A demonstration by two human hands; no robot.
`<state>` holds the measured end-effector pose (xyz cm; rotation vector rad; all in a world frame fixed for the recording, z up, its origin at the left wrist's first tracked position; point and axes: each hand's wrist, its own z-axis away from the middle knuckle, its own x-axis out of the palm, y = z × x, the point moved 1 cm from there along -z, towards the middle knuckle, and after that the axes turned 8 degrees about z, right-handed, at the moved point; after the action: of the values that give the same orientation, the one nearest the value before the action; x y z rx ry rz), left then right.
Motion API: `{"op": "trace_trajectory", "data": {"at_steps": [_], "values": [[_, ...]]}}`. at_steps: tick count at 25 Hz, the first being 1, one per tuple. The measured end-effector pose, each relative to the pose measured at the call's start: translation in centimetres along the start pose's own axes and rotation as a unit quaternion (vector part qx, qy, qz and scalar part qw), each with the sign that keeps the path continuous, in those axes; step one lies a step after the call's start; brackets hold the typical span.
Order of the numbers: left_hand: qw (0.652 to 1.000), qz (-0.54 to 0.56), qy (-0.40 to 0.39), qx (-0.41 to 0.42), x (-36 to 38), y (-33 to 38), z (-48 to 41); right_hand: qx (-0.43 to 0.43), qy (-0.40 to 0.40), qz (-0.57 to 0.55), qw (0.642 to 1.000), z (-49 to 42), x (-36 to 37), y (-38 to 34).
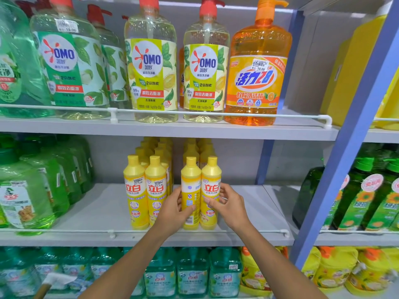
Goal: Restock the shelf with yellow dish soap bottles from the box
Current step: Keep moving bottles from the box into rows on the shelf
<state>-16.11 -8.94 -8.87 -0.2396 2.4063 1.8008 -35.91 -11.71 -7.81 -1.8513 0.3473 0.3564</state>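
Yellow dish soap bottles stand in rows on the middle shelf (pixel 92 212). Two front bottles (pixel 136 190) stand on the left of the group, label forward. My left hand (pixel 172 210) grips a yellow bottle (pixel 190 186) whose back label faces me. Right beside it, my right hand (pixel 228 206) holds another yellow bottle (pixel 211 180) with its front label showing. Both held bottles stand upright at the shelf's front, touching each other. More yellow bottles line up behind them. The box is not in view.
Green bottles (pixel 32 190) fill the shelf's left; bare shelf lies right of the yellow rows. A white rail (pixel 194 232) runs along the front edge. Large pump bottles (pixel 151 67) stand on the shelf above, teal bottles (pixel 192 275) below. A blue upright (pixel 345 169) borders the right.
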Motion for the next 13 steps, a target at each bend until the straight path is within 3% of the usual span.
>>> {"op": "trace_trajectory", "data": {"at_steps": [7,13], "values": [[0.994,-0.034,0.101,-0.013,1.4,0.0,-1.0,0.006,-0.003,-0.006,1.0,0.2,-0.1,-0.1],[0.999,0.037,-0.008,-0.037,0.4,-0.8,0.0,0.008,-0.002,0.0,1.0,0.3,0.0,-0.3]]}}
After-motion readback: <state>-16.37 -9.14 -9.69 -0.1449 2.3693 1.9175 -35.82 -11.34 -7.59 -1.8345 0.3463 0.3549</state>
